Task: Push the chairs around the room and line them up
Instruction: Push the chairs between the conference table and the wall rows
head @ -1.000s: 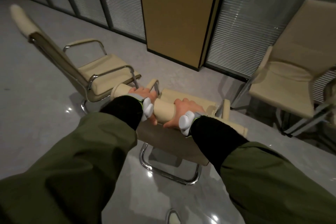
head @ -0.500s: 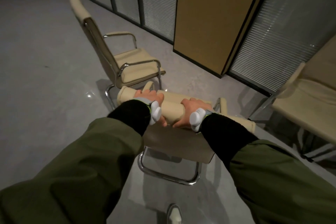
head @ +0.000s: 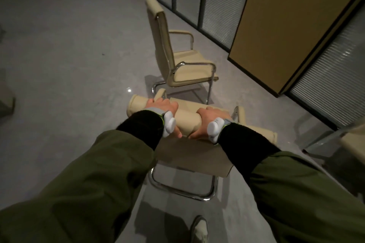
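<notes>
Both hands (head: 186, 117) around chair (head: 187, 119)

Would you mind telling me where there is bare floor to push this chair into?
Open floor spreads left of the standing chair toward the far wall. Ahead it is crowded: the held chair, gripped by the left hand and right hand, nearly meets the standing chair. Right, a third chair and the cabinet narrow the room.

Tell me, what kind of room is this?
Probably an office or meeting room: matching cream armchairs on chrome frames, glass partitions with blinds, and a bare grey floor.
</notes>
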Demonstrator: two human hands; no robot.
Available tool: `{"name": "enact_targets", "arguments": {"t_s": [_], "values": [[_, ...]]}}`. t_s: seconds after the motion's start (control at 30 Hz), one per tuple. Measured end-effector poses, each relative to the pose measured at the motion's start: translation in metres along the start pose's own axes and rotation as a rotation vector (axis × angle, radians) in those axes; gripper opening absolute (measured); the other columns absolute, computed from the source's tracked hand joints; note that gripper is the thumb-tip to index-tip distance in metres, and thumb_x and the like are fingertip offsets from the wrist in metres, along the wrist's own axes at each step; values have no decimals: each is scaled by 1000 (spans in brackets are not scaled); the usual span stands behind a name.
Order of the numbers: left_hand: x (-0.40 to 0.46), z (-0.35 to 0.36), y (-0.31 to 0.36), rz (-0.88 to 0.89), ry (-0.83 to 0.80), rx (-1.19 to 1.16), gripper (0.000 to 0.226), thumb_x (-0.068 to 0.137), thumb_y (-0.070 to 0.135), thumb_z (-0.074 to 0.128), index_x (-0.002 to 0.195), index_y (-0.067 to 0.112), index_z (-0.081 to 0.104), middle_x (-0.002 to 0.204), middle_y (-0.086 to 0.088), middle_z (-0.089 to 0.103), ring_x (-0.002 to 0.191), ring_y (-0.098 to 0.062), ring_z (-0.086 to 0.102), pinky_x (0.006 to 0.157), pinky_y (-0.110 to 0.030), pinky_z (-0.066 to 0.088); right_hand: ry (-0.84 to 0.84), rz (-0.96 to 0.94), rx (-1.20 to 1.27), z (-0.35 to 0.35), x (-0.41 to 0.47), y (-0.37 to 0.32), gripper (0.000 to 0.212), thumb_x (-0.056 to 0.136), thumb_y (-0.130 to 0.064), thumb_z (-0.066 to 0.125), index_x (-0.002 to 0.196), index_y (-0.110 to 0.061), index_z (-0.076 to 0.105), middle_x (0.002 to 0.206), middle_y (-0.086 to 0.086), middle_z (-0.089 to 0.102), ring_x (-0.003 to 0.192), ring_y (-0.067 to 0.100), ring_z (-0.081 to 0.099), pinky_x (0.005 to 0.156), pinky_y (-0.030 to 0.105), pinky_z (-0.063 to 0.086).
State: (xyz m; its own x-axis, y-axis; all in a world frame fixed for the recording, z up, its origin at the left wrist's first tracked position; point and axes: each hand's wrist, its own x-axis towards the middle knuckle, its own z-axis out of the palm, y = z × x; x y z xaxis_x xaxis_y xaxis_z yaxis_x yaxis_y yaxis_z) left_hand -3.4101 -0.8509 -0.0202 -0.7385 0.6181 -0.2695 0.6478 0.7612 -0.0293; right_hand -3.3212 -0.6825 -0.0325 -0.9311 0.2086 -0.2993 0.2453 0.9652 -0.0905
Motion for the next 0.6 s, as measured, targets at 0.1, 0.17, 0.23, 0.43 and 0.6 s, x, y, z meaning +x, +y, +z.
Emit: {"name": "enact_targets", "arguments": {"t_s": [0.1, 0.17, 0.23, 0.43, 0.6], "values": [[-19, 5, -21, -47, 2, -18, 75, 50, 78, 75, 100, 29, 48, 93, 3, 47, 87, -22, 43, 82, -37, 30, -13, -44, -4, 1, 2, -26, 86, 44, -81, 67, 115, -34, 54, 110, -1, 58, 100, 27, 60, 83, 35, 50], [-32, 8, -34, -78, -3, -33, 73, 51, 77, 77, 97, 28, 47, 90, 3, 46, 86, -22, 45, 82, -37, 30, -29, -72, -19, 0, 2, -42, 85, 46, -79, 68, 117, -34, 53, 111, -1, 56, 102, 27, 59, 84, 35, 50], [-44, 11, -47, -115, -6, -53, 73, 51, 76, 77, 97, 28, 48, 88, 4, 46, 85, -21, 46, 81, -37, 30, -57, -106, -21, -1, 4, -58, 86, 47, -78, 70, 119, -33, 53, 112, -1, 55, 103, 27, 58, 85, 35, 50], [-74, 23, -80, -216, 5, -105, 76, 49, 76, 78, 102, 29, 49, 92, 4, 50, 87, -21, 49, 81, -36, 30, -91, -233, -33, -2, 11, -101, 88, 46, -75, 72, 120, -31, 54, 112, 1, 56, 101, 27, 59, 87, 38, 52], [-93, 29, -95, -305, -21, -156, 77, 46, 75, 79, 101, 29, 51, 90, 6, 56, 86, -20, 53, 79, -36, 30, -59, -326, -65, 1, 13, -122, 83, 47, -74, 70, 117, -30, 56, 108, -2, 57, 99, 25, 59, 81, 34, 51]]}}
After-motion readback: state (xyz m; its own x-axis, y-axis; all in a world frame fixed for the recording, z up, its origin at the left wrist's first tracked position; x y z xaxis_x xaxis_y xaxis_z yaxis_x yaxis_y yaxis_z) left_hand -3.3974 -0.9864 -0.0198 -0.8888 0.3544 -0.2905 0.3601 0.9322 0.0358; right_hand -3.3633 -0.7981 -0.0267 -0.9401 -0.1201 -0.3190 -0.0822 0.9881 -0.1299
